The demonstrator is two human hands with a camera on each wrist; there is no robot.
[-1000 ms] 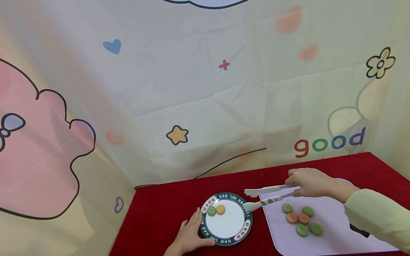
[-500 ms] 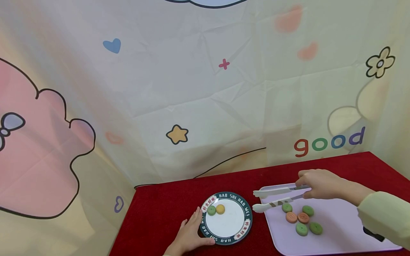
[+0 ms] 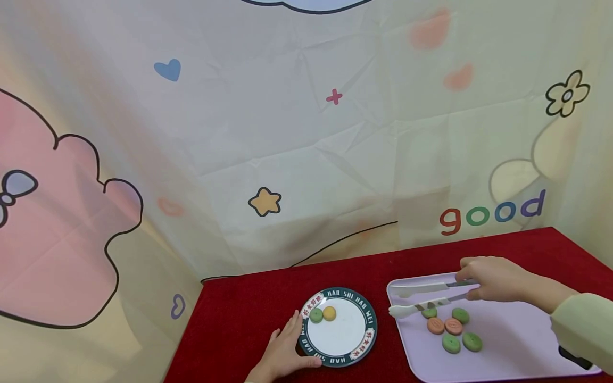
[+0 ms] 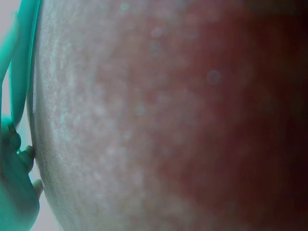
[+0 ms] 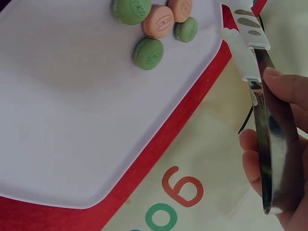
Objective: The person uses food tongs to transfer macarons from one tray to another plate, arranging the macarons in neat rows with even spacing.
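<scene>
My right hand [image 3: 498, 279] grips metal tongs [image 3: 407, 310] with white tips, which point left over the tray's left side. Their arms are spread and nothing is between the tips. In the right wrist view, thumb and fingers clasp the tongs' steel handle [image 5: 284, 159]. Beneath them on the lilac tray [image 3: 517, 340] lie several green macarons [image 3: 472, 342] and two orange macarons [image 3: 453, 326]. My left hand [image 3: 282, 348] rests at the left rim of a white plate [image 3: 342, 335], fingers extended along it, thumb on the front edge. That plate bears one green macaron [image 3: 316, 315] and one yellow macaron [image 3: 329, 313].
A red cloth [image 3: 230, 314] covers the table. Behind it hangs a printed backdrop [image 3: 306, 159] with cartoon shapes. The tray stands right of the plate, with a narrow strip of cloth between them. Blurred skin fills most of the left wrist view.
My right hand and the tongs have moved right, from over the plate's right edge to over the tray. My left hand, plate and macarons stay in place.
</scene>
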